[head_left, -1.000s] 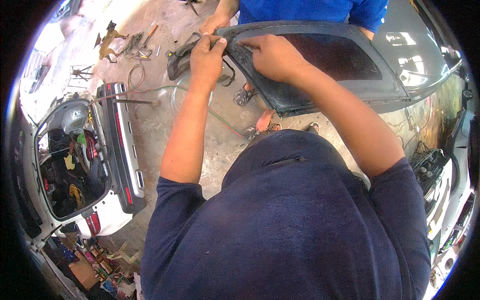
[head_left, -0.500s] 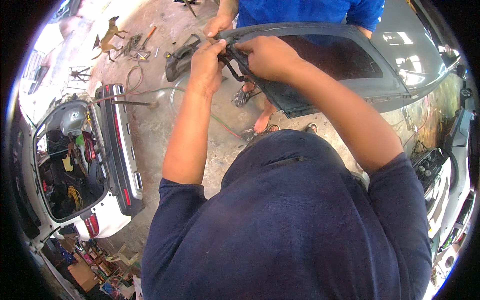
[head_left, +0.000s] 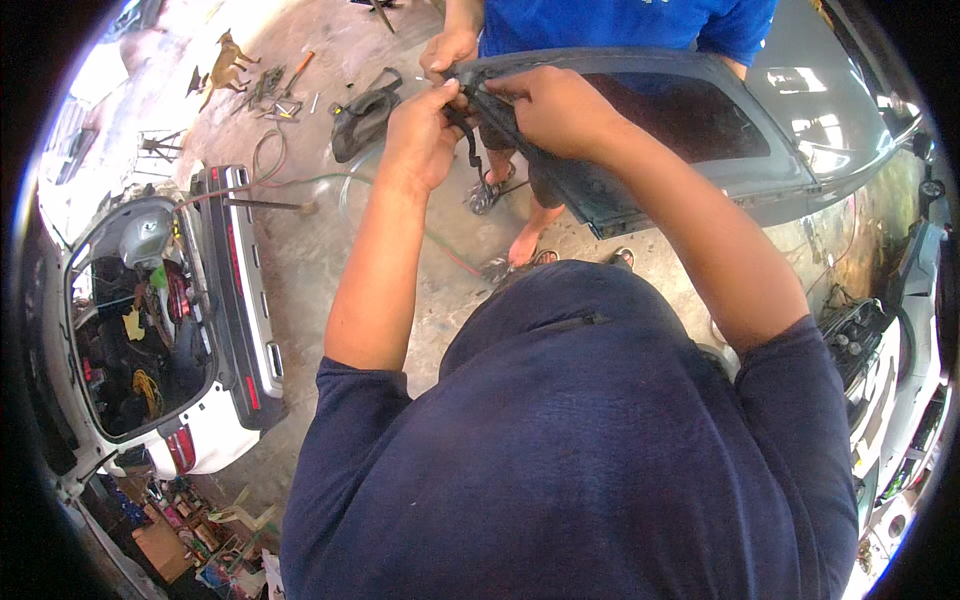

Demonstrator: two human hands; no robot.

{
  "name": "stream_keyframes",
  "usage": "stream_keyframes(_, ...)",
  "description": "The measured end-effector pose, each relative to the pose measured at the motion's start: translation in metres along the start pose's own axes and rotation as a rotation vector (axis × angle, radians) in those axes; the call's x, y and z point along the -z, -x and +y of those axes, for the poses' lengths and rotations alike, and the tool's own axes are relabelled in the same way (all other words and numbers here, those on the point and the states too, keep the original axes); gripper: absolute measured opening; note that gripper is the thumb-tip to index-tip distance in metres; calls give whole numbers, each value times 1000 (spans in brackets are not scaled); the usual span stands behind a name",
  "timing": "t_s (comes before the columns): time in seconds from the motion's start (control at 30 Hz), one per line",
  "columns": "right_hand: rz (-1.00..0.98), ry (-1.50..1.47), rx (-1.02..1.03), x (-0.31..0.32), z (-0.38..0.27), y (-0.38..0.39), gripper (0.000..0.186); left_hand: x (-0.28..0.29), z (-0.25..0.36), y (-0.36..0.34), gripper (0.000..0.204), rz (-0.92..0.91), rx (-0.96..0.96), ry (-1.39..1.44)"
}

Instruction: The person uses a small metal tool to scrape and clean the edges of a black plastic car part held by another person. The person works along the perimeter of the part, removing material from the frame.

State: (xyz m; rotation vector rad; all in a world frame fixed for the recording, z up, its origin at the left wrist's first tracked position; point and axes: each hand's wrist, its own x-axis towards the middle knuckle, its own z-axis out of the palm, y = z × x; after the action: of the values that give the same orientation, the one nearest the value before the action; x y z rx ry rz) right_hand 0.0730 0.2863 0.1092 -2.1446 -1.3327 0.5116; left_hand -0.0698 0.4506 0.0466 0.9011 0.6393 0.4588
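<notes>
A grey car door (head_left: pixel 785 180) with dark window glass (head_left: pixel 690 120) is held up in front of me. A black rubber strip (head_left: pixel 473 152) runs at its left corner, and its loose end dangles below. My left hand (head_left: pixel 420 135) pinches this strip between thumb and fingers beside the corner. Fingers curled, my right hand (head_left: pixel 555 112) grips the strip along the door's near-left edge; its thumb is hidden. Across from me, a co-worker's hand (head_left: pixel 450 52) holds the same corner, and their other hand is at the door's far edge.
A black bag-like piece (head_left: pixel 365 125) lies on the concrete floor beside hoses (head_left: pixel 330 178) and scattered tools (head_left: pixel 290 85). A dog (head_left: pixel 227 65) stands farther off. An open white car rear (head_left: pixel 215 445) is at left, car parts (head_left: pixel 865 345) at right. The co-worker's sandalled feet (head_left: pixel 520 250) are below the door.
The door's left corner and both my hands have shifted slightly right. The strip's loose end hangs lower and straighter. The dog has turned.
</notes>
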Motion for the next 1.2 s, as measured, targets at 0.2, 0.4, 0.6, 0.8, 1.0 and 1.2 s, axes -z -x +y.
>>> stream_keyframes(0.2, 45, 65, -20, -12, -6, -2, 53, -13, 6, 9, 17, 0, -76, -157)
stream_keyframes(0.4, 69, -2, 33, 3, 7, 13, 52, -18, 34, 9, 27, 73, -361, -840)
stream_keyframes(0.6, 148, 242, 34, 10, -2, 26, 44, -35, 75, -5, 30, 9, -733, -1367)
stream_keyframes(0.8, 167, 414, 124, 3, -9, 19, 42, -33, 78, -35, 31, -27, -1097, -1493)
stream_keyframes(1.0, 134, 376, 105, 6, -10, -4, 40, -38, 86, -63, 29, -152, -908, -1431)
stream_keyframes(1.2, 54, 354, 32, 6, -20, -3, 43, -31, 83, -73, 30, -83, -713, -1453)
